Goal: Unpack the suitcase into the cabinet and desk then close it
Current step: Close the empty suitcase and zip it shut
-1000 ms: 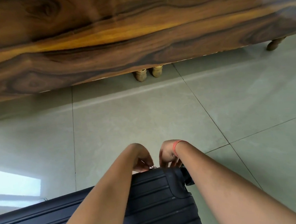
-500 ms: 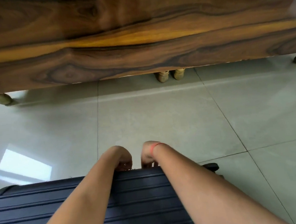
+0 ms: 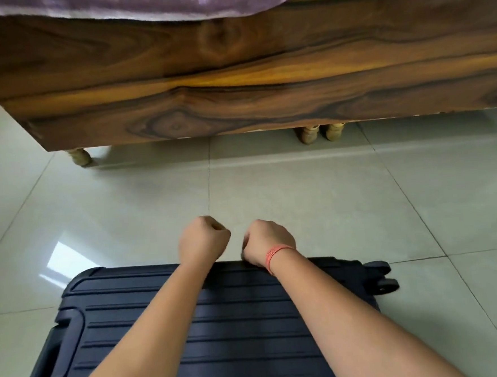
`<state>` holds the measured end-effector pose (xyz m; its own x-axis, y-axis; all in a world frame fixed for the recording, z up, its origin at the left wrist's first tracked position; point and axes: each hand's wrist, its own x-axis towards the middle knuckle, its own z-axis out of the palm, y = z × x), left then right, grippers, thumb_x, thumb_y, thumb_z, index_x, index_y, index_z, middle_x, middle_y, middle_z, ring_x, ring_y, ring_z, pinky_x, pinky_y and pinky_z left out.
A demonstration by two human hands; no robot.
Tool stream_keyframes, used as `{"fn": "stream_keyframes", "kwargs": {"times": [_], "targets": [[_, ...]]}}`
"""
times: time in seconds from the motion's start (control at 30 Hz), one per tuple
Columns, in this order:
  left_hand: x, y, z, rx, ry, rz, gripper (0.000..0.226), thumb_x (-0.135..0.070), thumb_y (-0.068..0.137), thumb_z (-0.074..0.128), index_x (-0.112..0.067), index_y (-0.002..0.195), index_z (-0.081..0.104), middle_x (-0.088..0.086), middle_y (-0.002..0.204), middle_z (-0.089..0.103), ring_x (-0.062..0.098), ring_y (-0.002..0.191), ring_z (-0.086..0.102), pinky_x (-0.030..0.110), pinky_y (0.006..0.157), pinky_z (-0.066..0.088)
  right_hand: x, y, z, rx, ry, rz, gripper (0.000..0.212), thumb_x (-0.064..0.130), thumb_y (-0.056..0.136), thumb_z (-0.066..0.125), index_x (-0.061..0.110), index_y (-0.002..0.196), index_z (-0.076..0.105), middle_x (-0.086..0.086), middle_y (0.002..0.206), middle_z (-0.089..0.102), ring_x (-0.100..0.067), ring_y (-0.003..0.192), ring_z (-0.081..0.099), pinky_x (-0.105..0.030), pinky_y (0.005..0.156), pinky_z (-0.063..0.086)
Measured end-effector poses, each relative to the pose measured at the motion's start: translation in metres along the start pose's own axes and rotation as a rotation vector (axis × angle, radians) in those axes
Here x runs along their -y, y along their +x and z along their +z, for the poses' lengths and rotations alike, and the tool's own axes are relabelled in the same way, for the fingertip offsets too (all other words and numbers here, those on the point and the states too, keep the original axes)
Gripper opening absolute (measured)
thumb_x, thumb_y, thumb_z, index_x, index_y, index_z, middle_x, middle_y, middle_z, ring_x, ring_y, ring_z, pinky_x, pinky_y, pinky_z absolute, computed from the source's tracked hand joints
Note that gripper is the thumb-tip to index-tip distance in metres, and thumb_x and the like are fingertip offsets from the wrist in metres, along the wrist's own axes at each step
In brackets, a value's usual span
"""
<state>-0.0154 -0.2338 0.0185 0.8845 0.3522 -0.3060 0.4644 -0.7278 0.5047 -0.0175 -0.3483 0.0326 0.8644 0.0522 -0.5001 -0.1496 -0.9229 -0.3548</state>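
Observation:
A dark navy ribbed hard-shell suitcase (image 3: 221, 322) lies flat and closed on the tiled floor in front of me, its wheels (image 3: 383, 276) at the right end. Both my forearms reach across its lid to the far edge. My left hand (image 3: 202, 240) is a fist just past that edge, thumb against forefinger as if pinching the zipper pull, which is hidden under it. My right hand (image 3: 267, 241), with an orange thread on the wrist, curls its fingers down over the same edge close beside the left. The fingertips of both hands are out of sight.
A wooden bed frame (image 3: 234, 80) with short turned legs (image 3: 80, 156) stands across the floor beyond the suitcase, with purple bedding (image 3: 140, 1) hanging over its top. A strip of glossy tiles (image 3: 300, 190) lies between the suitcase and the bed.
My two hands have travelled left along the suitcase's far edge, from the wheel corner to about its middle. My view has pulled back and shifted, so more of the lid and bed shows.

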Motion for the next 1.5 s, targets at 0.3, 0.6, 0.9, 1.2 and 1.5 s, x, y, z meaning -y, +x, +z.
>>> {"fn": "stream_keyframes", "kwargs": {"times": [0.3,0.6,0.9,1.2,1.5], "targets": [[0.068,-0.109,-0.056,-0.347,-0.542,0.184,0.013,-0.014,0.087,0.059,-0.023,0.083,0.067,-0.010,0.078,0.065,0.010,0.079,0.060,0.023,0.068,0.043,0.040,-0.118,0.044,-0.299,0.453,-0.218,0.019,0.018,0.085,0.062,0.023,0.100,0.072,0.004,0.103,0.071,-0.015,0.098,0.063,-0.020,0.082,0.047],[0.201,-0.205,-0.150,-0.191,-0.543,-0.050,0.008,-0.013,0.084,0.064,-0.014,0.078,0.069,0.005,0.078,0.069,0.023,0.076,0.063,0.034,0.071,0.053,0.085,-0.216,0.113,-0.172,0.087,-0.174,0.041,0.029,0.090,0.057,0.027,0.131,0.053,-0.002,0.132,0.050,-0.025,0.128,0.040,-0.041,0.105,0.038],[0.264,-0.207,-0.187,0.048,-0.759,-0.423,0.040,-0.018,0.096,0.052,0.005,0.129,0.047,0.019,0.131,0.051,0.034,0.121,0.048,0.037,0.092,0.037,0.161,-0.267,0.126,-0.236,0.175,-0.173,0.032,0.015,0.091,0.052,0.028,0.117,0.066,-0.001,0.118,0.066,-0.024,0.110,0.059,-0.031,0.089,0.050],[0.301,-0.129,-0.159,0.307,-0.939,-0.463,0.026,-0.024,0.100,0.042,-0.004,0.098,0.058,0.010,0.085,0.064,0.023,0.071,0.061,0.035,0.068,0.052,0.215,-0.208,0.170,-0.372,-0.071,-0.108,0.015,0.020,0.090,0.054,0.020,0.098,0.067,-0.003,0.103,0.067,-0.027,0.099,0.062,-0.027,0.069,0.039],[0.290,-0.122,-0.194,0.273,-0.916,-0.425,0.051,-0.048,0.097,0.042,-0.001,0.101,0.061,0.018,0.097,0.068,0.029,0.079,0.067,0.037,0.068,0.055,0.221,-0.216,0.151,-0.388,0.065,-0.144,0.036,0.035,0.094,0.051,0.024,0.128,0.047,0.000,0.111,0.063,-0.024,0.103,0.059,-0.033,0.075,0.044]]}}
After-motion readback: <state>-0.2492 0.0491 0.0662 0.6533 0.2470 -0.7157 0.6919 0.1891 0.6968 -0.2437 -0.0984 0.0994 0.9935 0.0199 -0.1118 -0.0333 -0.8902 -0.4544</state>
